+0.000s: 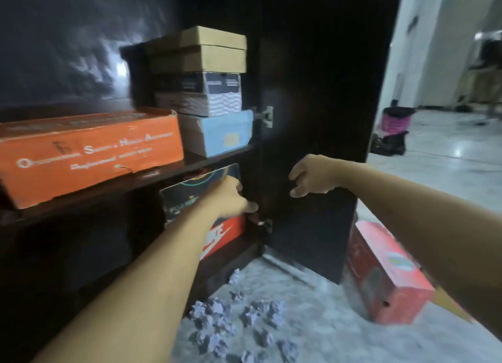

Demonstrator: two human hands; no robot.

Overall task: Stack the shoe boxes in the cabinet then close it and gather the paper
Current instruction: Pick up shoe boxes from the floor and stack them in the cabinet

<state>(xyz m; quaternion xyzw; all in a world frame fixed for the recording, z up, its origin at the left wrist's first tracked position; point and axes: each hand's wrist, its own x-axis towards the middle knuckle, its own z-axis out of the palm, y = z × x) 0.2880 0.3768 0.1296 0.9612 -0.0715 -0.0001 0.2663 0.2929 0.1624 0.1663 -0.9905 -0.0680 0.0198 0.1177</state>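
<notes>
The dark cabinet stands open, its door swung out to the right. My left hand rests against the front end of a dark box with coloured lines on the lower shelf, above an orange-red box with white lettering. My right hand hovers beside the door's inner face with curled fingers and holds nothing. On the upper shelf lie a long orange box and a stack of a blue box, a patterned box and a brown box. Crumpled paper balls lie on the floor.
A red shoe box lies on the floor to the right, behind the open door. Door hinges stick out at the cabinet's inner edge. Far right, a pink-and-black bin and dark shoes stand on the pale tiled floor.
</notes>
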